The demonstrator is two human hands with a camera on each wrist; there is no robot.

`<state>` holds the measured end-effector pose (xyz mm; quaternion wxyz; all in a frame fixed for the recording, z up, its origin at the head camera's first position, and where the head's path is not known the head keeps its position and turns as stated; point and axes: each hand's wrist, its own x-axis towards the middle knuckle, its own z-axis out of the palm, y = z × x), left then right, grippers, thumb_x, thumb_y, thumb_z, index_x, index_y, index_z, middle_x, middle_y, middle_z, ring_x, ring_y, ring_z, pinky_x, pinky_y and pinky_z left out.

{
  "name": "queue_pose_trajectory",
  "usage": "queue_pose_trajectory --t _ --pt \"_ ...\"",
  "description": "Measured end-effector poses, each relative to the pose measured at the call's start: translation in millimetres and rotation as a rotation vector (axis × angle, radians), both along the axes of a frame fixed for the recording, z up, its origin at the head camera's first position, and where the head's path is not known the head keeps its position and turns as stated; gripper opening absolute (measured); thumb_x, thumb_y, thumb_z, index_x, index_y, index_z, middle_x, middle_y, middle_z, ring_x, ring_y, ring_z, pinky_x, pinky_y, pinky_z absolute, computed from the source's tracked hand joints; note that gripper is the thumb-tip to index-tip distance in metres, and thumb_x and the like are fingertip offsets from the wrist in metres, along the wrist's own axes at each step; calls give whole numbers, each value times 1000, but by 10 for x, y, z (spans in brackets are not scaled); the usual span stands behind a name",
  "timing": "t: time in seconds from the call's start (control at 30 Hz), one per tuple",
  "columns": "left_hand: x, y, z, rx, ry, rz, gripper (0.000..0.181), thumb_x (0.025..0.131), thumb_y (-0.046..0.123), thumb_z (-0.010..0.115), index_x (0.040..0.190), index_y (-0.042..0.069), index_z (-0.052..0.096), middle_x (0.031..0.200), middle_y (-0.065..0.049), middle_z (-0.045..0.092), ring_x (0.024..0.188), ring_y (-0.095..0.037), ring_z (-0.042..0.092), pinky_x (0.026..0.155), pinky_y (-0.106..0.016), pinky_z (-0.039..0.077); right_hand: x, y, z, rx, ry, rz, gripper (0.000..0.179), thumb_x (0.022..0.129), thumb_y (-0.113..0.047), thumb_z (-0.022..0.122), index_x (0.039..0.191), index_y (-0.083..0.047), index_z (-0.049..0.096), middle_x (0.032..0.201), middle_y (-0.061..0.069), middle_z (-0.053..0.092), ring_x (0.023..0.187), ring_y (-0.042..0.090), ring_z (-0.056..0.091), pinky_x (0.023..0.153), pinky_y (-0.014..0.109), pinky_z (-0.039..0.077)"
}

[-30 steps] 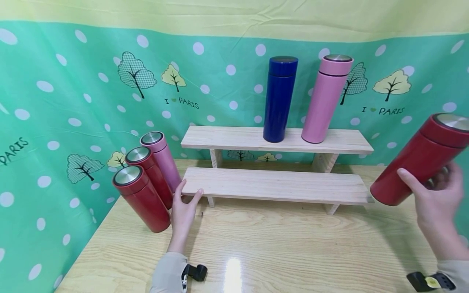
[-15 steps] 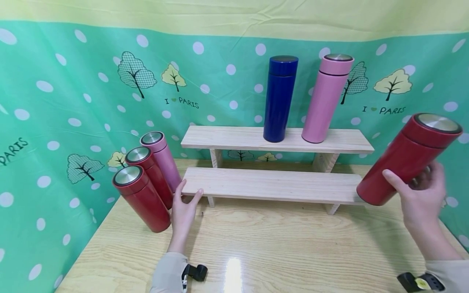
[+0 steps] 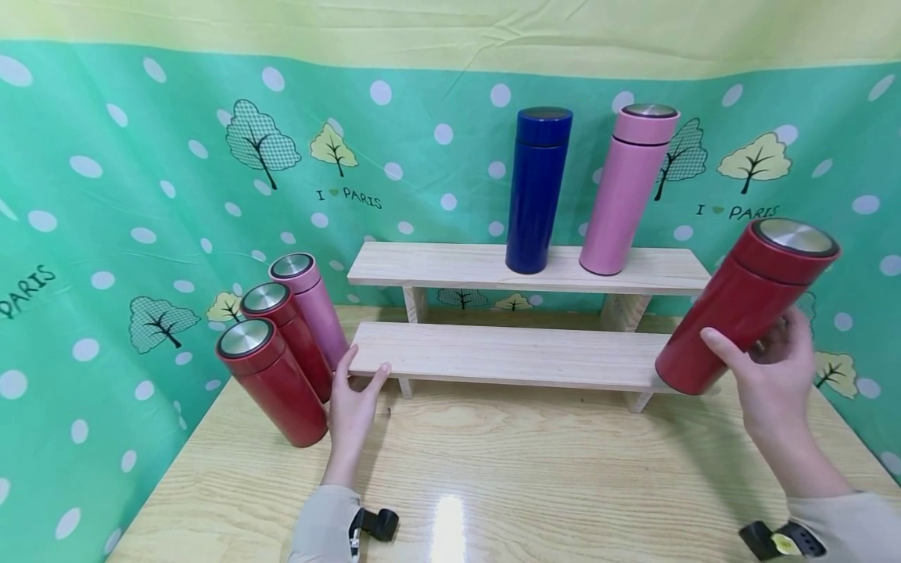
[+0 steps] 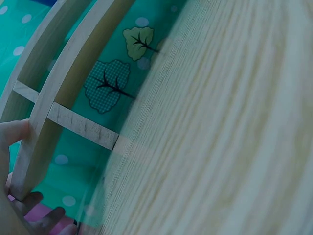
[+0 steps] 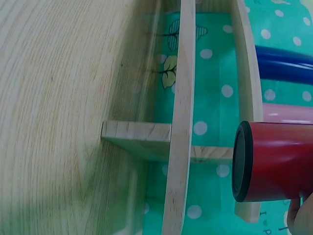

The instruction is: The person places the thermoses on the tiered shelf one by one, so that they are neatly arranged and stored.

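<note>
My right hand [image 3: 777, 375] grips a red thermos bottle [image 3: 746, 305] with a silver lid, tilted, its base overlapping the right end of the lower wooden shelf [image 3: 507, 353] in the head view. In the right wrist view, the held red thermos [image 5: 276, 161] shows its dark-rimmed base in front of the upper shelf's edge. My left hand [image 3: 354, 407] holds the left end of the lower shelf between thumb and fingers. The left wrist view has the thumb [image 4: 14, 131] on one face of the board and the fingers [image 4: 46, 220] round its end.
Blue [image 3: 538, 191] and pink [image 3: 629, 191] thermoses stand on the upper shelf [image 3: 436, 264]. Left of my left hand, two red thermoses [image 3: 274, 383] and a pink one [image 3: 315, 305] stand close together on the table [image 3: 493, 461]. A green dotted cloth [image 3: 176, 258] hangs behind.
My right hand has carried the red thermos leftward, from beside the lower shelf to over its right end. The left hand has kept its place on the shelf.
</note>
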<state>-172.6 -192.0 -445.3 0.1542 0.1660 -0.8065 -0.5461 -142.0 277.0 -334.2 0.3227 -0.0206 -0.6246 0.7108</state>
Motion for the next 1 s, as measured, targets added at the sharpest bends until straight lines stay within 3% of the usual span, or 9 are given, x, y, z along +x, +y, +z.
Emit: queue_pose_trajectory --t 0.17,0.57,1.0 --pt "1 -4 -4 -1 -9 2 78 85 58 71 151 31 39 155 -8 38 138 -30 40 107 -58 26 -18 -86 0 20 -31 7 72 82 11 71 143 -15 45 133 5 55 115 17 52 81 13 47" --pt "-5 -4 -8 -16 -12 11 77 85 58 71 151 31 40 154 -9 39 137 -31 40 106 -58 27 -82 -313 -12 56 13 61 70 82 9 72 142 -14 45 133 7 55 115 20 51 85 15 47" --pt "2 0 -6 -15 -11 13 78 84 57 72 151 31 41 154 -9 40 136 -32 41 105 -59 28 -155 -580 -21 52 -10 95 70 83 6 73 143 -17 45 133 6 54 117 20 51 85 16 48"
